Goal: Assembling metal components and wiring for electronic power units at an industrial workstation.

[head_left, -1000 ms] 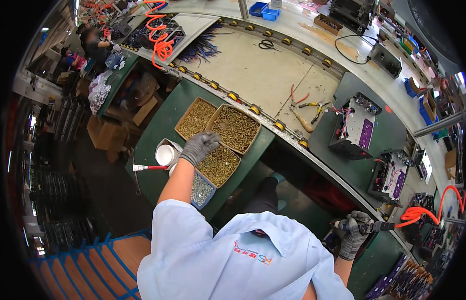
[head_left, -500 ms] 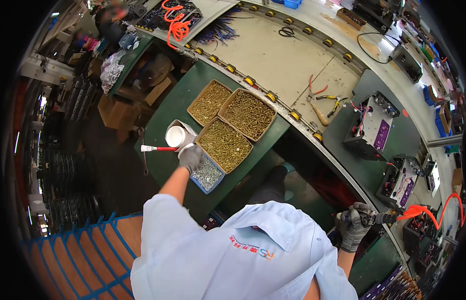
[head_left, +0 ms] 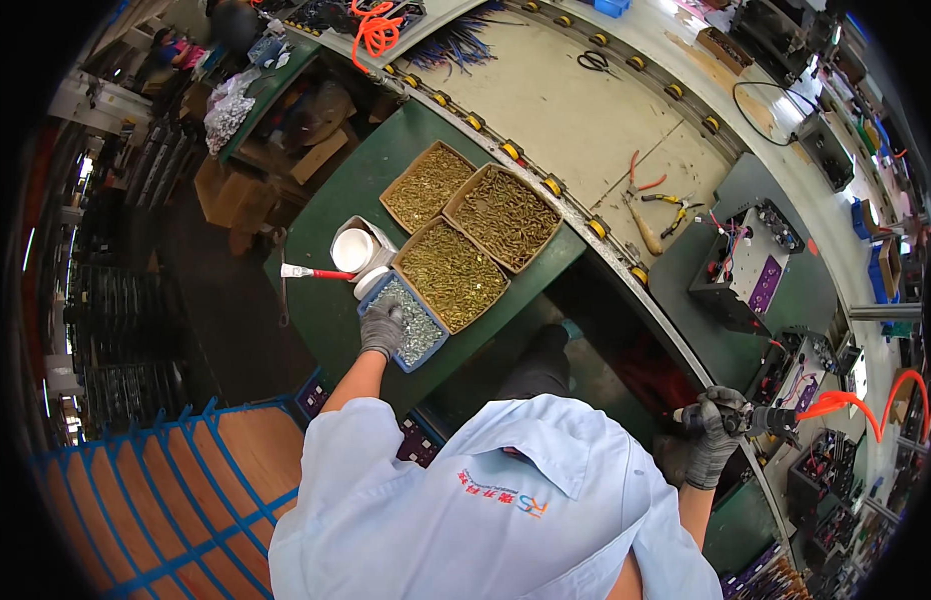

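Note:
My left hand point(head_left: 383, 328), in a grey glove, is at the left side of a blue tray point(head_left: 367, 315) of small silver screws. Its fingertips reach among the screws, so their grip is hidden. Next to the tray lie a round white lid point(head_left: 370, 284) and a brush with a red handle point(head_left: 331, 274). A white tub point(head_left: 354, 250) stands behind them. Away to the right, my gloved right hand point(head_left: 721, 430) is wrapped round a pneumatic screwdriver point(head_left: 766, 420), which lies roughly level and has an orange coiled hose point(head_left: 836, 402).
Cardboard boxes of brass-coloured screws point(head_left: 454, 270) crowd the green table point(head_left: 331, 205). Beyond runs a roller-edged conveyor line point(head_left: 556, 110) with pliers point(head_left: 644, 180), cutters point(head_left: 676, 208) and scissors point(head_left: 594, 62). Open metal housings point(head_left: 741, 265) with wiring stand at right. A blue rack point(head_left: 191, 480) is at lower left.
My left hand has moved off the white lid and toward me, onto the screws in the blue tray. My right hand keeps hold of the screwdriver. The whole view has shifted slightly.

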Demonstrator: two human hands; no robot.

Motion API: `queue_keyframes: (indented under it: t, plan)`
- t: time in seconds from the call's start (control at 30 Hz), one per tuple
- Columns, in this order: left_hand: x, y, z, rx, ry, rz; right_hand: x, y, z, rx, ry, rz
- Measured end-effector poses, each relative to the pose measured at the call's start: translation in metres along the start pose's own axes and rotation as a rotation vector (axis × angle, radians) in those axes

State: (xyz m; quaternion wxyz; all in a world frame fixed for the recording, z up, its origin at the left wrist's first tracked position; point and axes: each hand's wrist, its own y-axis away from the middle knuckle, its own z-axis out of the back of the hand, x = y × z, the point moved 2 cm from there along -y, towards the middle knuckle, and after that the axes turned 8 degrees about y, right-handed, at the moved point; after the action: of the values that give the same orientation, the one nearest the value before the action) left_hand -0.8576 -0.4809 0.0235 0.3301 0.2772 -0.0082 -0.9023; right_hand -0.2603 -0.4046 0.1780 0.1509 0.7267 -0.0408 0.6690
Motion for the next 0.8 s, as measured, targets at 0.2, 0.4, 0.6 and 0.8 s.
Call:
queue_keyframes:
  t: [0.2,0.4,0.6,0.8]
  plan:
    - [0.012,0.007,0.009,0.064,0.600,0.467,-0.002,-0.005,-0.005,0.047,-0.037,-0.069]
    - [0.006,0.012,0.025,0.142,1.097,0.560,-0.024,-0.008,0.009,-0.029,-0.075,0.010]
    - [-0.081,0.008,0.035,0.604,1.585,0.520,-0.025,-0.014,0.014,-0.003,-0.099,-0.120]
    - [-0.266,-0.002,-0.025,1.282,1.579,0.340,0.011,-0.038,0.019,-0.060,-0.115,-0.010]
